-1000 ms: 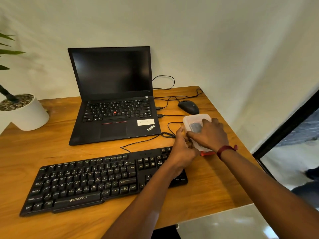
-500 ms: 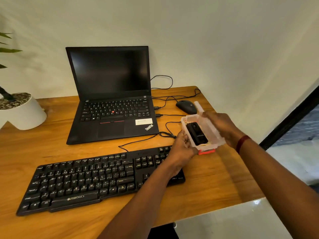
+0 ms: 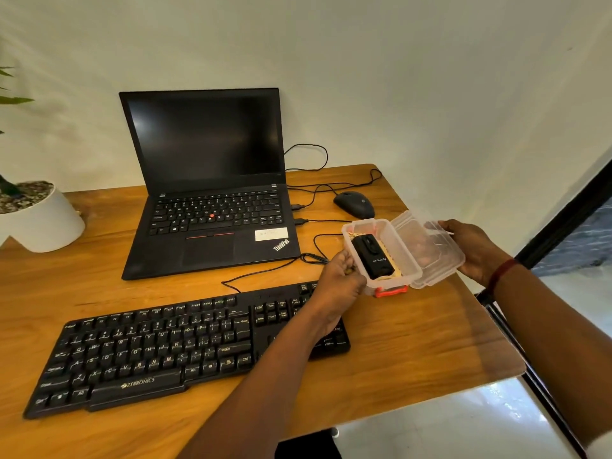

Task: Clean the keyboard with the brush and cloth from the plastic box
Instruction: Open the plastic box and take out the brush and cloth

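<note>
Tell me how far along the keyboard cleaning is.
Only the opening looks done: the lid is off the box. In hand: the left hand grips the box, the right hand holds the lid beside it. Left to do: take out the black tool lying inside, then brush and wipe the keyboard.

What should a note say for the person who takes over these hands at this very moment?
The left hand grips the plastic box by its near side; the right hand holds the opened lid beside it.
The box is over the table's right side, behind the keyboard's right end; a black item lies inside.
Done: box opened.
Left: empty it, then brush and wipe the keyboard.
</note>
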